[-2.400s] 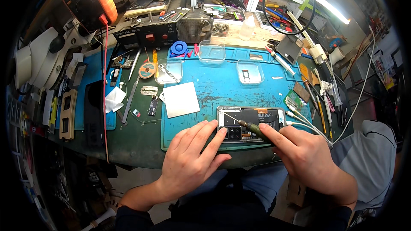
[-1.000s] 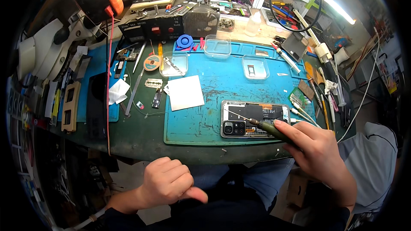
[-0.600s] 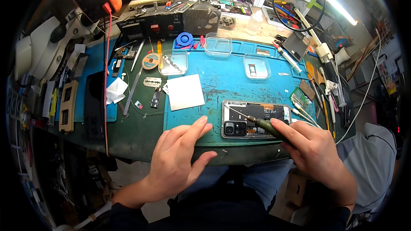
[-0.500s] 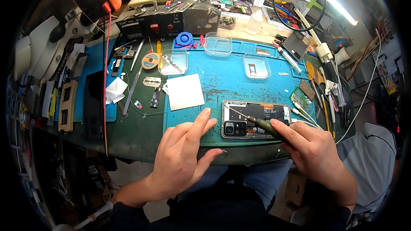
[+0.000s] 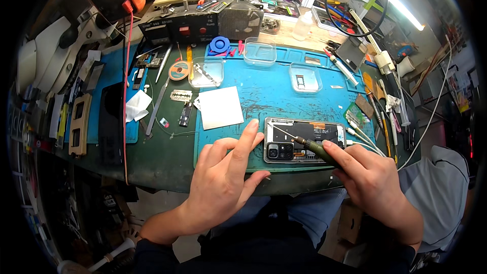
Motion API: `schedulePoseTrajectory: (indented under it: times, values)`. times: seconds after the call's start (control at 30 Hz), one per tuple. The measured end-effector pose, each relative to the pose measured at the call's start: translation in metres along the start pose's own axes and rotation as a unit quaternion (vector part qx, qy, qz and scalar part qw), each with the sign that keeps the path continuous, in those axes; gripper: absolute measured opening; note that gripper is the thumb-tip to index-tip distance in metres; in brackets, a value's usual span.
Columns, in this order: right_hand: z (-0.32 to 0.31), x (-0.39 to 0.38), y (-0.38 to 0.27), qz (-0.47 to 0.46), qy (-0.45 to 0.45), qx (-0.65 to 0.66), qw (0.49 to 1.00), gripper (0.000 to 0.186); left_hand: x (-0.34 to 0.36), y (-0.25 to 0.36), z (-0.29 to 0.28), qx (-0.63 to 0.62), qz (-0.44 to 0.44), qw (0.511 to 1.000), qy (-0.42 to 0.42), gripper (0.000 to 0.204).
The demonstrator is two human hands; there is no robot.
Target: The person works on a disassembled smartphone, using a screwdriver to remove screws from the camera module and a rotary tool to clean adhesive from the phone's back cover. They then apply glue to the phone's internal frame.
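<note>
A: Start at the left.

B: A white square card (image 5: pixel 220 107) lies on the blue mat (image 5: pixel 253 78). Nearer the person, the left hand (image 5: pixel 218 180) has its fingers spread wide, holding nothing.

A: Touching the smartphone (image 5: pixel 312 133)?

B: Just beside its left edge; contact I can't tell. The phone lies camera side up on the mat.

A: And further right?

B: The right hand (image 5: pixel 373 180), fingers closed round a screwdriver (image 5: pixel 318 150) slanting across the phone.
</note>
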State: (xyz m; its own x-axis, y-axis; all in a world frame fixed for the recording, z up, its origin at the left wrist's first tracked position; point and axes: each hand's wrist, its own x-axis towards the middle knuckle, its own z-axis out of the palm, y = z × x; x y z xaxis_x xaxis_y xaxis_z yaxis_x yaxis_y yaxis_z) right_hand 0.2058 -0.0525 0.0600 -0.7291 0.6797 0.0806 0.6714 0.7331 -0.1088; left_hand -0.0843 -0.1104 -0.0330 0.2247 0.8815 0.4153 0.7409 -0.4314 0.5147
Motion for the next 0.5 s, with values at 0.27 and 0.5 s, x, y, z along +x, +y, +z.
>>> schedulePoseTrajectory:
  times: [0.27,0.5]
  values:
    - [-0.001,-0.001,-0.001,0.012,0.007,0.021,1.000,0.066,0.001,-0.001,0.003,-0.021,0.001,0.999,0.047,0.095]
    - [0.029,-0.013,-0.012,0.038,-0.029,0.390,0.920,0.061,-0.006,0.016,0.003,-0.592,-0.190,0.783,-0.008,0.045]
